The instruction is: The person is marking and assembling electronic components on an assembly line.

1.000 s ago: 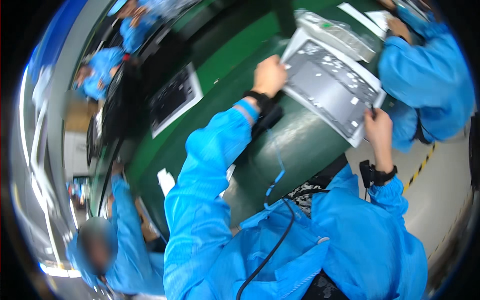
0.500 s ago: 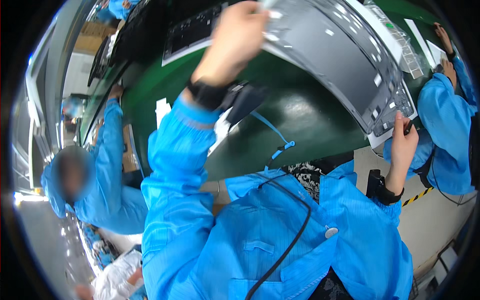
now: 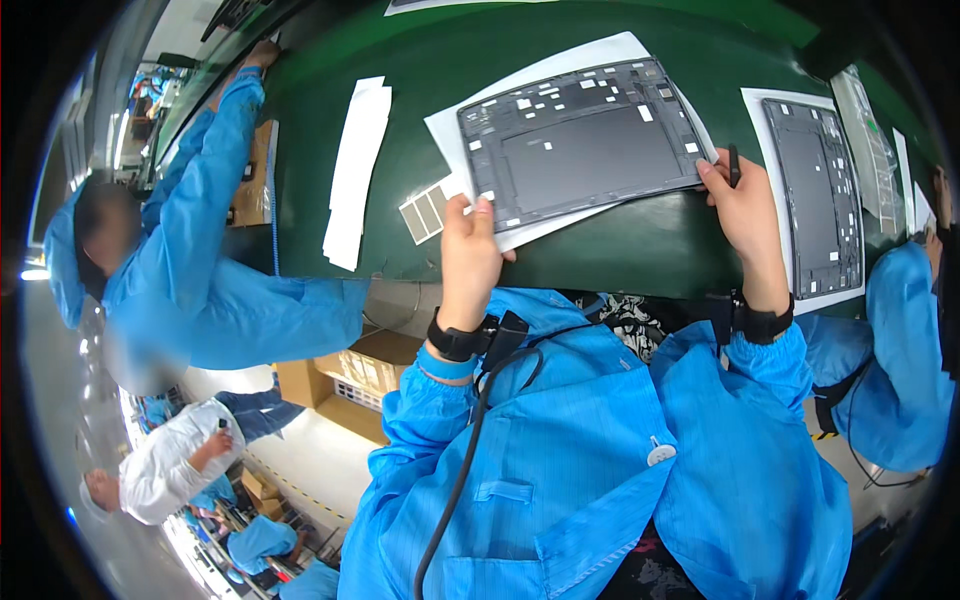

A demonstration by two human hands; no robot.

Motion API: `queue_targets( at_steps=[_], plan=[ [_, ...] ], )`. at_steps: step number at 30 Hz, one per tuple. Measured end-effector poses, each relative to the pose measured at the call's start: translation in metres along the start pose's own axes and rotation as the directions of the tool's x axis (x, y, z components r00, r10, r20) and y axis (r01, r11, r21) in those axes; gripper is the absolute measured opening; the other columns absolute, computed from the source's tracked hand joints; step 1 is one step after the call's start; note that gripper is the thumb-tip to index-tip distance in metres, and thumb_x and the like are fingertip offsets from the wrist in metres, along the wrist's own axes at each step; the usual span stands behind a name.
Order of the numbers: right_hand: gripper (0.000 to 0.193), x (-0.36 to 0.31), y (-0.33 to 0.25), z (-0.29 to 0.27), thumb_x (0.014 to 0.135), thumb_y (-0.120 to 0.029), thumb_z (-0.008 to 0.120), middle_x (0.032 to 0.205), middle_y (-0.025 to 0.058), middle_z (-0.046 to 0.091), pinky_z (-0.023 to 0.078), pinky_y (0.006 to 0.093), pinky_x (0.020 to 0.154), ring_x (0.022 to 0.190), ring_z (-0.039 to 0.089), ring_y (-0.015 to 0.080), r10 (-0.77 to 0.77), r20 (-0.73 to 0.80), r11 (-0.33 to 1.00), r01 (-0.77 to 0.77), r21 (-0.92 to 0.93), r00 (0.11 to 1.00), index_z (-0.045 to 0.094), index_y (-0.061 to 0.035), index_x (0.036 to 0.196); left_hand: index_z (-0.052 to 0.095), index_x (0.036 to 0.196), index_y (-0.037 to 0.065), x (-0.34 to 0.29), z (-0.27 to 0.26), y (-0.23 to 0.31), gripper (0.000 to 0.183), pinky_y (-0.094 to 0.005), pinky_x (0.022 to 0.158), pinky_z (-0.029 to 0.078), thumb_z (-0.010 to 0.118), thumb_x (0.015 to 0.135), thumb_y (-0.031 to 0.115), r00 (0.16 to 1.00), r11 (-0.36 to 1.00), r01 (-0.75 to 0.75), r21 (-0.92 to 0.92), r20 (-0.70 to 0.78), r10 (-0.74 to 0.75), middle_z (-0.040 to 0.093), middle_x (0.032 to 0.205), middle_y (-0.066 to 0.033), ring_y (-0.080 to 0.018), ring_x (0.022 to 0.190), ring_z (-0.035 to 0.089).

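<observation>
A dark grey tablet housing (image 3: 590, 150), dotted with small white stickers, is in front of me over a white sheet (image 3: 620, 52). My left hand (image 3: 470, 255) pinches its near left corner, thumb on top and fingers below. My right hand (image 3: 742, 212) grips the near right corner between thumb and fingers. A slim black pen-like tool (image 3: 734, 165) sticks up from the right hand's fingers. Whether the housing rests on the sheet or is slightly raised, I cannot tell. Black bands circle both wrists.
A second housing (image 3: 815, 190) lies on white paper to the right. Left of me are white paper strips (image 3: 357, 170) and a sheet of grey pads (image 3: 425, 212) on the green table (image 3: 420, 100). Co-workers in blue (image 3: 230, 200) sit on both sides. Cardboard boxes (image 3: 350, 370) stand below the table.
The view has shifted. Earlier a housing was tilted up at the upper right, my left hand at its far edge; now one is flatter in front of me, both hands at its near corners.
</observation>
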State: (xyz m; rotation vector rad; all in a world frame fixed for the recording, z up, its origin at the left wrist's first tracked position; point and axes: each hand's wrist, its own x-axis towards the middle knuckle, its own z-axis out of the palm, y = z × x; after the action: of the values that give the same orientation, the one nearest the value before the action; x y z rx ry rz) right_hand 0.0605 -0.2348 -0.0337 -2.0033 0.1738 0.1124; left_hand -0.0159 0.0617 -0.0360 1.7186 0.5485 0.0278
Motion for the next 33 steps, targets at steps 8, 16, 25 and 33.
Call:
queue_targets(
  at_steps=[8, 16, 25, 33],
  plan=[
    [0.034, 0.012, 0.009, 0.007, 0.085, -0.025, 0.071, 0.068, 0.0103, 0.064, 0.045, 0.0311, 0.061, 0.061, 0.06, 0.0183, -0.054, -0.247, 0.971, -0.007, -0.239, 0.967, 0.067, 0.0054, 0.099, 0.045, 0.129, -0.008, 0.001, 0.0, -0.013, 0.044, -0.0442, 0.071, 0.051, 0.054, 0.095, 0.017, 0.935, 0.816, -0.331, 0.473, 0.045, 0.353, 0.063, 0.095, -0.0258, -0.0421, 0.081, 0.063],
    [0.04, 0.013, -0.023, 0.008, 0.087, -0.033, 0.068, 0.076, 0.0196, 0.058, 0.046, 0.0397, 0.064, 0.065, 0.056, 0.0341, -0.104, -0.244, 0.775, -0.075, -0.627, 0.964, 0.063, 0.0058, 0.083, 0.06, 0.121, 0.004, -0.007, -0.023, -0.002, 0.036, -0.0381, 0.058, 0.048, 0.063, 0.09, 0.021, 0.839, 0.564, -0.4, 0.722, 0.041, 0.543, 0.055, 0.081, -0.009, -0.0269, 0.067, 0.059],
    [0.032, -0.019, -0.09, 0.082, 0.1, -0.027, 0.045, 0.079, 0.0039, 0.056, 0.038, 0.0275, 0.061, 0.071, 0.048, 0.0102, -0.498, 0.053, 0.853, 0.477, 0.212, 0.866, 0.06, -0.0021, 0.087, 0.052, 0.133, 0.003, -0.007, -0.051, -0.047, 0.046, -0.0455, 0.107, 0.032, 0.06, 0.088, 0.013, 0.741, 0.482, -0.488, 0.727, 0.054, 0.67, 0.052, 0.135, -0.0162, -0.0357, 0.129, 0.045],
    [0.014, -0.01, -0.084, 0.191, 0.09, -0.012, 0.065, 0.077, 0.0036, 0.067, 0.048, 0.0216, 0.06, 0.067, 0.061, 0.0078, -0.234, 0.446, 0.947, 0.099, 0.305, 0.864, 0.067, 0.0017, 0.092, 0.054, 0.131, 0.002, -0.004, -0.05, -0.056, 0.045, -0.0484, 0.108, 0.032, 0.056, 0.087, 0.013, 0.773, 0.446, -0.44, 0.78, 0.075, 0.63, 0.052, 0.138, -0.0149, -0.0333, 0.13, 0.046]
  ],
)
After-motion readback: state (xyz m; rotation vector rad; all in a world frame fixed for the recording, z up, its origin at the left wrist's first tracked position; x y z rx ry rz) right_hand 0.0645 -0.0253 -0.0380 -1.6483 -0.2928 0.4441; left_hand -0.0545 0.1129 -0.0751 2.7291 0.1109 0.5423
